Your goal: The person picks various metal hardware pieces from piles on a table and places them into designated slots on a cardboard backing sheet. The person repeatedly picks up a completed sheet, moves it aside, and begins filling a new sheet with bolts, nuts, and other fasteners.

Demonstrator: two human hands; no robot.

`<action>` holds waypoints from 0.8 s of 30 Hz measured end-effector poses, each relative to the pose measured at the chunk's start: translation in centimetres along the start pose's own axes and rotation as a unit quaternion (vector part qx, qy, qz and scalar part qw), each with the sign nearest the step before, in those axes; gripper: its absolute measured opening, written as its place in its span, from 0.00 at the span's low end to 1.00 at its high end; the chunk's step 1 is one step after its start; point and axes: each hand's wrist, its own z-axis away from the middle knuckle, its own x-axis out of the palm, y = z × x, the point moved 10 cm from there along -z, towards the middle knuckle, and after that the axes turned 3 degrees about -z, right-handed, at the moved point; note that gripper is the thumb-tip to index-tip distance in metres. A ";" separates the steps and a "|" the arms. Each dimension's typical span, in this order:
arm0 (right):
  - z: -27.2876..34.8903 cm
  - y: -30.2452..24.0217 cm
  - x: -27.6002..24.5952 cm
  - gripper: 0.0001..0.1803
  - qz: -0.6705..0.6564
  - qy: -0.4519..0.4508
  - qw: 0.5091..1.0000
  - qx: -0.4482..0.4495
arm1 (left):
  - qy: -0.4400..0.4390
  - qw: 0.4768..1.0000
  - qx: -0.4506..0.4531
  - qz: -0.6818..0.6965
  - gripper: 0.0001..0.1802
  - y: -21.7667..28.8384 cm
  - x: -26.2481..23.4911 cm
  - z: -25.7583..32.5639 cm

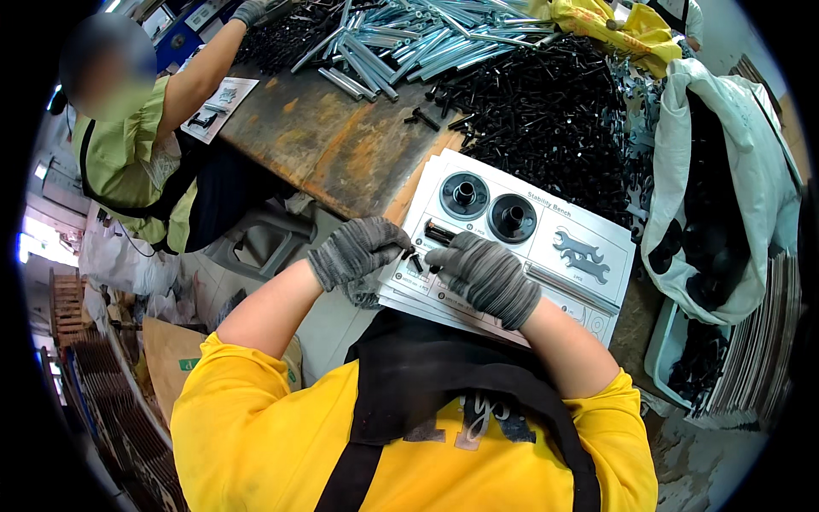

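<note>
My left hand, in a grey striped glove, pinches at the left edge of a stack of printed white cards. Small black bolts show just under its fingertips; what exactly the pinch holds is too small to tell. Over the cards, my right hand, gloved alike, has its fingers closed, with a bit of something black at their tips. Longer black bolts lie just beyond. Two black round flanges sit on the top card. Two grey wrenches and a silver tube lie right of my right hand.
A big heap of black bolts covers the table beyond the cards, with silver tubes behind. On the right stand a white sack of black parts and a plastic bin. A co-worker works at the left.
</note>
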 end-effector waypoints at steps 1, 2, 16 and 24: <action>-0.2 -0.4 1.0 0.13 0.066 -0.050 0.995 0.047 | -0.025 0.999 -0.006 -0.035 0.11 0.2 0.3 -0.3; -0.4 -1.3 1.4 0.12 0.093 -0.017 0.995 0.001 | -0.050 0.996 -0.012 -0.070 0.11 0.3 0.8 -0.5; 0.8 -0.5 2.8 0.15 0.110 0.076 0.990 0.037 | -0.040 0.999 -0.030 -0.005 0.27 2.1 2.2 -0.3; 1.4 -0.3 3.6 0.15 0.145 0.060 0.986 0.059 | 0.003 0.999 0.018 0.034 0.20 2.4 2.4 -0.5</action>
